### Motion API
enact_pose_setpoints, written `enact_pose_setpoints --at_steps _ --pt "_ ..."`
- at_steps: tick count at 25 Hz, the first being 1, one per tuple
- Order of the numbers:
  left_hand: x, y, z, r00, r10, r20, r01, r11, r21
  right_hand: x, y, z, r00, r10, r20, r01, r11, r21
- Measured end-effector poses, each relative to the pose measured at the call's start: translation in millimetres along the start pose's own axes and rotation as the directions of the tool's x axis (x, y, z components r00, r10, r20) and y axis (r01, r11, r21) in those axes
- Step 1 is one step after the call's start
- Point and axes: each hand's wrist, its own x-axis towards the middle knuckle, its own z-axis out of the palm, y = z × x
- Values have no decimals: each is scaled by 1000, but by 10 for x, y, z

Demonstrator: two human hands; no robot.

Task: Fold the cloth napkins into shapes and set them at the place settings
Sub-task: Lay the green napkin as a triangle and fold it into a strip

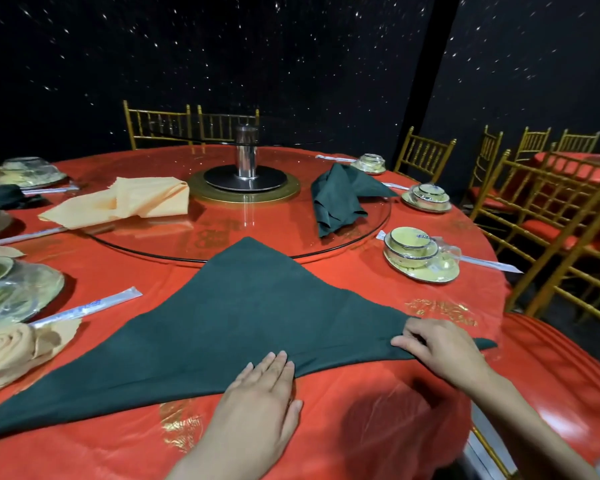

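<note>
A dark green napkin (229,317), folded into a large triangle, lies flat on the red tablecloth (378,420) with its tip pointing away from me. My left hand (260,400) lies flat with straight fingers pressing the middle of the napkin's near edge. My right hand (437,344) pinches the napkin's right corner, fingers curled on the cloth. A rolled peach napkin (11,351) sits at the near left place setting. More dark green napkins (340,199) and peach napkins (125,202) lie loose on the glass turntable.
A glass lazy Susan (361,233) on a metal post (246,157) fills the table's middle. Wrapped bowl-and-plate sets (420,254) with wrapped chopsticks (84,308) ring the table. Gold chairs (541,216) stand at the right and behind.
</note>
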Motion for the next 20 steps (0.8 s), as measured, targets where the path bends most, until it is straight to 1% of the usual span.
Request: enact_pose_setpoints --at_steps 1,3,6,8,10,12,13,14,16,18,19,20 --pt "-13 0 14 1000 -1 7 1 1000 5 25 18 -9 999 5 42 -3 999 -47" --pt "-16 -10 -2 1000 2 13 -2 1000 29 78 110 -11 998 -10 66 18 993 -117" --pt "-49 -24 -30 997 -6 72 4 999 32 105 296 -48 1000 -7 6 8 983 -182" --pt "-59 -40 -16 996 7 94 -9 1000 19 70 423 -40 999 48 -23 -51 987 -151" --pt "-62 -52 13 996 13 93 -13 1000 7 35 523 -27 994 105 -19 -106 993 -50" --pt "-61 -73 40 998 0 56 -1 1000 23 26 586 -13 993 118 0 -118 993 10" --pt "-66 -82 44 999 -8 43 7 1000 27 30 610 1 993 116 10 -116 993 0" --pt "-73 -88 35 998 -22 53 21 1000 17 34 626 9 992 124 3 -124 992 -21" --pt "-98 -95 21 996 -44 74 41 999 35 36 659 28 976 218 -24 -219 974 -52" --pt "-119 -59 19 994 -44 99 36 996 82 46 650 -12 955 295 9 -292 949 -120" --pt "-129 -52 26 992 -46 114 33 993 110 51 610 -44 954 299 20 -292 941 -172" --pt "-136 -35 13 984 -67 163 46 990 132 53 538 -73 960 279 -7 -274 941 -197"
